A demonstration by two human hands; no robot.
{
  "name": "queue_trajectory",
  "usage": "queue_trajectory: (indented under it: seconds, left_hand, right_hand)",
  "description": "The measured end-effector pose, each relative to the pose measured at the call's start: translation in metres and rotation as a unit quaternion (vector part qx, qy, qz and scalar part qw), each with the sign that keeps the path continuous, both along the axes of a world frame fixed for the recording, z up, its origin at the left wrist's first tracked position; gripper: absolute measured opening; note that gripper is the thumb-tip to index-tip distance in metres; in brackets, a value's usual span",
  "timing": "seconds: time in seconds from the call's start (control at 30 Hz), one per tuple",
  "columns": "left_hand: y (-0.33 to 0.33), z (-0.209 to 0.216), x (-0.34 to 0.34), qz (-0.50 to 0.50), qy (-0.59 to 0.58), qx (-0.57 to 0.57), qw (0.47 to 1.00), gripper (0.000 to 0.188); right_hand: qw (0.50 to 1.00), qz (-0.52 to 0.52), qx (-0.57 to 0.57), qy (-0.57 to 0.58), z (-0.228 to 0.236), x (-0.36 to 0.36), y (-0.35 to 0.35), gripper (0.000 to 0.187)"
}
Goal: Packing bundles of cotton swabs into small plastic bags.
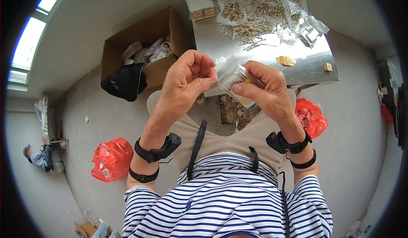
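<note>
A small clear plastic bag of cotton swabs (233, 79), with a yellowish printed card in it, is held up over my lap, tilted. My right hand (272, 89) grips it from the right, thumb on its front and fingers behind. At the bag's upper left edge, the curled fingers and thumb of my left hand (185, 82) pinch together on the plastic; the exact contact is partly hidden. Beyond my hands, loose cotton swabs (255, 19) lie heaped on the metal table (216, 42). Yellow cards (285, 61) lie stacked near its front edge.
An open cardboard box (123, 36) with plastic bags stands left of the table, a black cloth (123, 82) over its edge. Red plastic bags (112, 159) sit on the floor on both sides. Below my hands is a tray of loose swabs (238, 110). Another person (38, 157) is far left.
</note>
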State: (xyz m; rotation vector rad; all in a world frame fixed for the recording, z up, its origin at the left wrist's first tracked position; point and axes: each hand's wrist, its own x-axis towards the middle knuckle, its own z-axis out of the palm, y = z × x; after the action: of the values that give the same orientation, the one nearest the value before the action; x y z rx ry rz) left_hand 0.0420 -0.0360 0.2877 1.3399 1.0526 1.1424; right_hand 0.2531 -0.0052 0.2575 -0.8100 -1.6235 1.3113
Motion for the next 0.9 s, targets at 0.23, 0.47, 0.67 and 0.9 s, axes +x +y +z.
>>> queue_trajectory:
  seconds: [0.23,0.47,0.67,0.9]
  left_hand:
    - [0.009,0.001,0.006,-0.013,0.036,0.043,0.998,0.028]
    - [0.010,-0.001,0.005,-0.005,-0.045,-0.033,0.998,0.028]
    - [0.017,0.003,0.007,0.002,0.016,0.049,0.999,0.028]
    - [0.018,-0.008,0.003,-0.021,-0.089,-0.005,0.996,0.030]
  right_hand:
    - [0.996,0.010,0.033,-0.082,0.010,-0.003,-0.002,0.019]
    - [0.998,0.024,0.000,-0.056,0.004,-0.003,0.000,0.019]
    - [0.995,0.029,0.035,-0.091,0.002,-0.007,0.001,0.022]
    - [0.994,0.070,-0.074,-0.041,-0.002,-0.003,0.001,0.023]
